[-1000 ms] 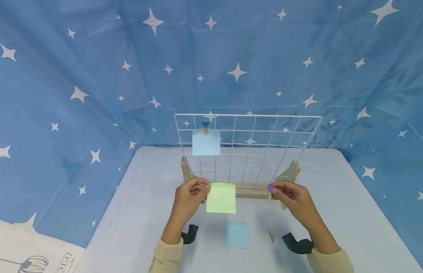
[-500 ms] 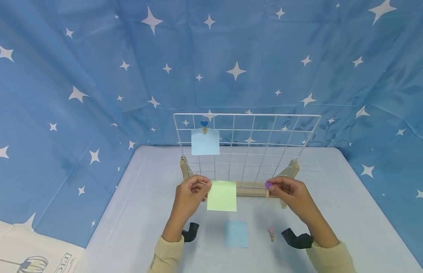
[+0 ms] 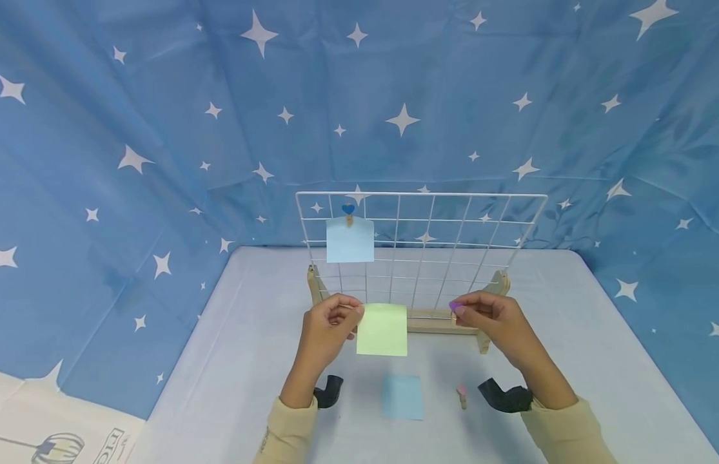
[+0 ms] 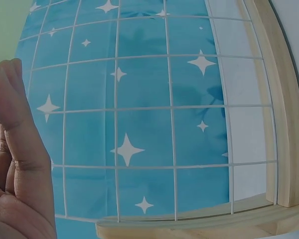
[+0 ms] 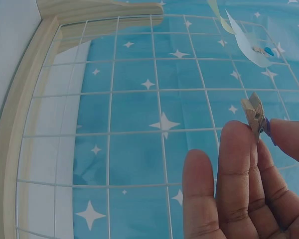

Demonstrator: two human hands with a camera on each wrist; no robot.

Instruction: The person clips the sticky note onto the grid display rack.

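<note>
My left hand (image 3: 330, 328) pinches a yellow-green sticky note (image 3: 382, 330) by its upper left corner, in front of the wire grid's lower part. A small wooden clothespin (image 5: 255, 113) with a purple heart is pinched between the thumb and fingers of my right hand (image 3: 495, 322). The white wire grid (image 3: 431, 243) stands upright in a wooden base (image 3: 434, 324). On its upper left a light blue sticky note (image 3: 350, 240) hangs from a clothespin with a blue heart (image 3: 349, 210). In the left wrist view only an edge of the green note (image 4: 5, 30) shows.
On the white table (image 3: 249, 335) lie another light blue note (image 3: 402, 397) and a pink-heart clothespin (image 3: 462, 396), between my forearms. Black curved pieces (image 3: 504, 396) sit at both wrists. A blue star-patterned cloth (image 3: 394, 96) rises behind the table.
My left hand has moved slightly up and to the right with the green note. The right hand has risen slightly and shifted a little left with the purple-heart clothespin.
</note>
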